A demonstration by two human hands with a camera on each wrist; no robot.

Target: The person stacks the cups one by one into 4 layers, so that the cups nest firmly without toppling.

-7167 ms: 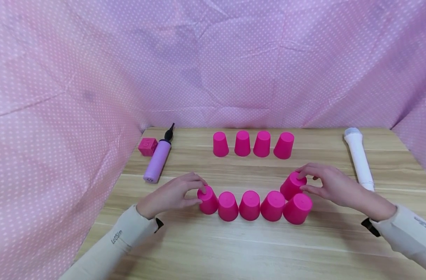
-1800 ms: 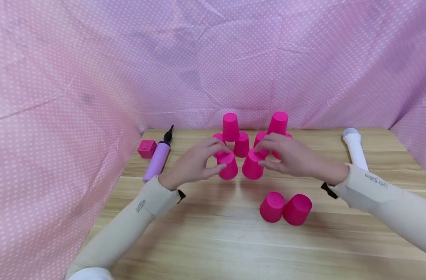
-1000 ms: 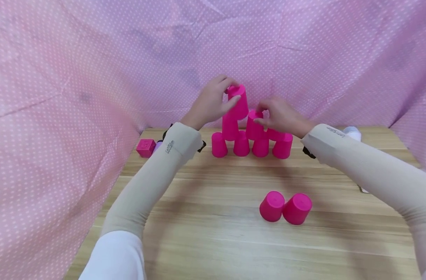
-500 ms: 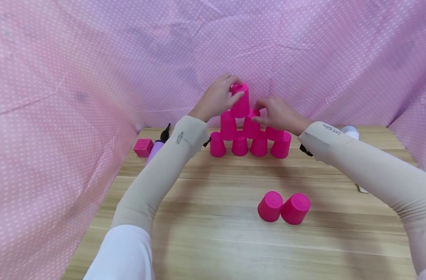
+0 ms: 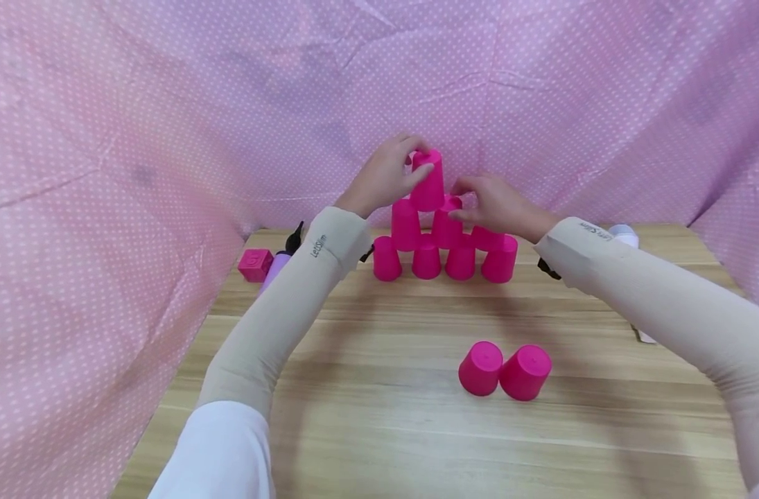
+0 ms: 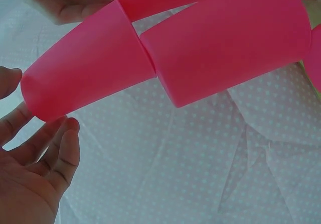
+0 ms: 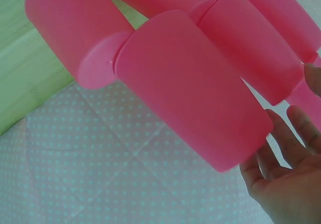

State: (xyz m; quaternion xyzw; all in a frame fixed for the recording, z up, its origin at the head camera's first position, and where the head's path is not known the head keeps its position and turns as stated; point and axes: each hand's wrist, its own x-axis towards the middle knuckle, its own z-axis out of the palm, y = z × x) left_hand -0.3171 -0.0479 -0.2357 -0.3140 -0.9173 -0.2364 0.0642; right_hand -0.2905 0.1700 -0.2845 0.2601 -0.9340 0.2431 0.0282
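Woodgrain table [image 5: 379,430] under stack [image 5: 426,262] of inverted pink cups; pink dotted cloth [image 5: 229,104] hangs behind stack & to both sides. L sleeve [image 5: 260,333] & R sleeve [image 5: 653,298] both read approx. "LetSlim"; mark on cube [image 5: 256,265], L of stack, unclear. Purple pump [image 5: 276,267], also L of stack, part hidden by L sleeve; white tube [image 5: 626,236], R of stack, mostly behind R sleeve. 2 loose cups [image 5: 482,371] on stack's near side. L hand [image 5: 385,175] pinches top cup [image 5: 430,188] at stack's peak; R hand [image 5: 499,206] has thumb + fingers round mid cup [image 5: 446,230], stack's 2nd row.

Rightmost second-tier cup [image 5: 488,239] — top behind right hand [image 5: 499,208]; purple pump [image 5: 276,267] — lower end behind left sleeve [image 5: 285,305].
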